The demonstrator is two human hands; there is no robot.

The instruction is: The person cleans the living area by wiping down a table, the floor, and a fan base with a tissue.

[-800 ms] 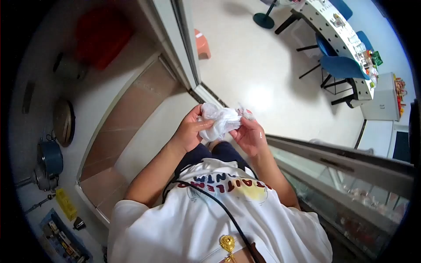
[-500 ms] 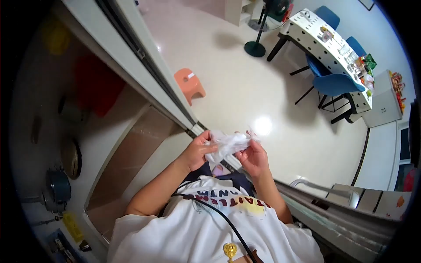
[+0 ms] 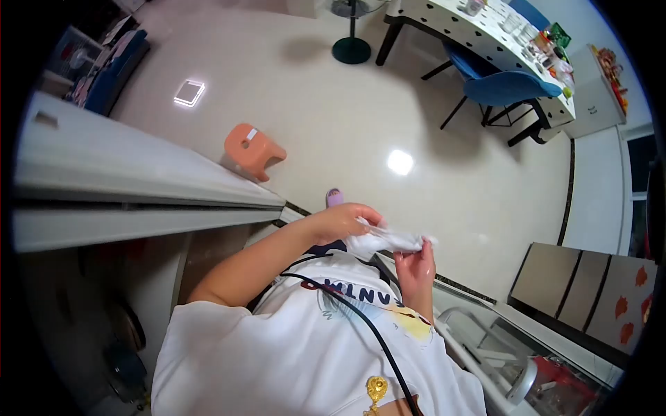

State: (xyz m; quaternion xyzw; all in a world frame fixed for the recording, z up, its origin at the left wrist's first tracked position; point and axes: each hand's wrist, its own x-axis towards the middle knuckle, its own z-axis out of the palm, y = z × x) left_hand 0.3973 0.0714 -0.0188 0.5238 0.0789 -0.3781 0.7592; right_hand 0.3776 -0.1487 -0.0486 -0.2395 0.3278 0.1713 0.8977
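A thin white sheet [image 3: 390,240], filmy and crumpled, stretches between the person's hands just in front of the shirt [image 3: 298,347]. I see it bunched and rumpled near the left hand [image 3: 340,222], narrowing to a twisted strip toward the right hand [image 3: 416,269]. The fingers on both sides are closed in, pinching its ends.

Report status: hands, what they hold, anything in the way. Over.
Left hand and right hand gripping white material. Material stretched between them. Orange stool on floor ahead, left, apart from hands.
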